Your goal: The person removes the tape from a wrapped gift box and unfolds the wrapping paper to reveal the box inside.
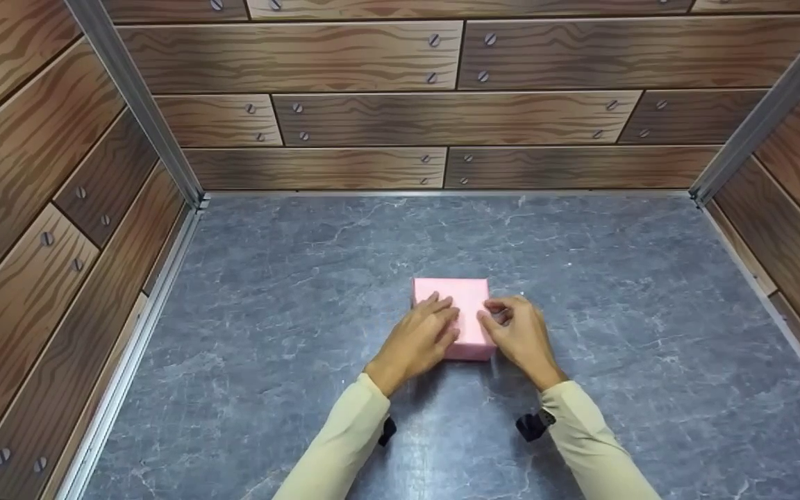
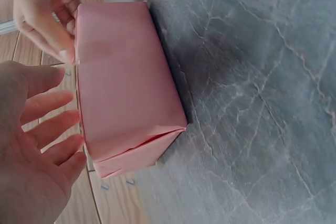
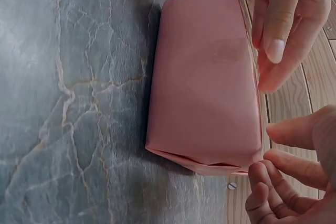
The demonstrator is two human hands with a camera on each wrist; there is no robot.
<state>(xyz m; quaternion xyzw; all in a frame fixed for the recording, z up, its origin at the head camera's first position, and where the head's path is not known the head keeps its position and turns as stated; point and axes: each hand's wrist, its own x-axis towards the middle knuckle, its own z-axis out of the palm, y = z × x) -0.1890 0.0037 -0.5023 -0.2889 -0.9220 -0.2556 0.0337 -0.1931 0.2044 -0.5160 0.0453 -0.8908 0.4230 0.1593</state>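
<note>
A box wrapped in pink paper [image 1: 468, 316] sits on the grey marbled table. Folded flaps of the wrapping show on its end faces, with a narrow gap along a fold [image 2: 144, 142] in the left wrist view. My left hand [image 1: 419, 339] rests on the top's left part, its fingers extended across the paper. At the right edge of the top is my right hand [image 1: 521, 333], thumb and index finger bent and a little apart. The right wrist view has the fingertips [image 3: 258, 169] of this hand at the box's upper corner, with no object between thumb and index finger.
The grey marbled tabletop [image 1: 289, 278] extends around the box. Wood-patterned panels [image 1: 455, 118] stand at the back and both sides, with metal rails [image 1: 137, 97] at the corners. Dark wrist cameras [image 1: 533, 425] are worn below the pale sleeves.
</note>
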